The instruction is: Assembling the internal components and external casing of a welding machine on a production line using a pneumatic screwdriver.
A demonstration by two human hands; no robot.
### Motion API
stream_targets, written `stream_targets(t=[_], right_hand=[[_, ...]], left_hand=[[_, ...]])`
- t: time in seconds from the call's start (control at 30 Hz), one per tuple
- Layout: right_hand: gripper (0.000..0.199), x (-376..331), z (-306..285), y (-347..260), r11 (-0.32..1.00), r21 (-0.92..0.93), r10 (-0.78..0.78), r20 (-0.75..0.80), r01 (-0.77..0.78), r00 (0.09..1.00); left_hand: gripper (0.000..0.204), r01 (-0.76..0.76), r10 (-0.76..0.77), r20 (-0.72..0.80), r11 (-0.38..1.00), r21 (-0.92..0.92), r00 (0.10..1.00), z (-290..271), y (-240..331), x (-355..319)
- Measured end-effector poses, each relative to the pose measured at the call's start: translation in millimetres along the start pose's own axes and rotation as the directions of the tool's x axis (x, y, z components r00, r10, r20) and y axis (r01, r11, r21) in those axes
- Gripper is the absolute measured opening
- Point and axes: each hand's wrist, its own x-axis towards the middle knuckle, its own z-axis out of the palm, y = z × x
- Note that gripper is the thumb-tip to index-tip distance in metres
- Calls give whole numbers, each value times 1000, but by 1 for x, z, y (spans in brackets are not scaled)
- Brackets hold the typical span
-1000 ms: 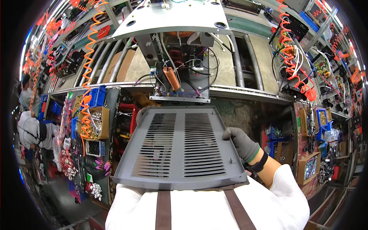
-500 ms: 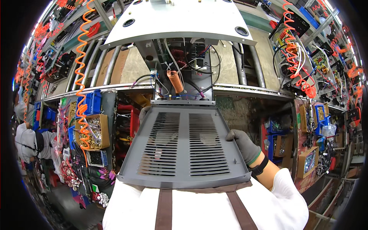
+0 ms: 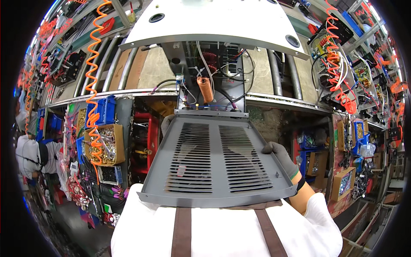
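A dark grey metal panel (image 3: 216, 158) with two columns of louvre slots and turned-up edges lies tilted in front of my body. Its near edge is close to my apron, and its far edge meets the base of an open machine chassis (image 3: 212, 108). My right hand (image 3: 280, 157), in a grey glove, grips the panel's right edge, thumb on top and fingers hidden below. At the far left edge, my left hand (image 3: 167, 124) is mostly hidden behind the panel; a bit of grey glove shows. Inside the chassis are a copper-coloured coil (image 3: 205, 89) and several cables.
A white cover plate (image 3: 214, 21) tops the chassis, which stands on a roller conveyor (image 3: 274, 73). Orange coiled air hoses (image 3: 91, 64) hang at both sides. Boxes of screws (image 3: 107, 145) and blue bins (image 3: 102, 112) stand left; another parts box (image 3: 343, 184) is right. A person (image 3: 32, 156) works far left.
The panel has turned slightly, its near edge now sloping up to the right. Panel and chassis appear shifted a little right in the picture. Both hands stay at its edges.
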Motion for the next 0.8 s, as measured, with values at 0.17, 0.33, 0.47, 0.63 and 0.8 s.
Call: stream_targets(t=[0.17,0.33,0.47,0.63,0.8], right_hand=[[15,2,1,6,985,-138,-98,15,99,995],[15,4,-1,6,973,-209,-95,40,102,995],[15,4,1,-6,995,-97,-21,-13,20,1000],[16,5,5,-20,1000,9,22,33,-23,999],[25,12,14,-22,965,-198,-162,61,171,985]], left_hand=[[20,-19,19,0,999,33,1000,-8,-9,2],[21,-26,26,-7,997,76,1000,-29,-30,19],[22,-29,28,13,994,106,1000,-35,-39,28],[22,90,-93,-36,992,-92,995,-22,-30,29],[18,42,-43,-9,989,-145,999,6,8,32]])
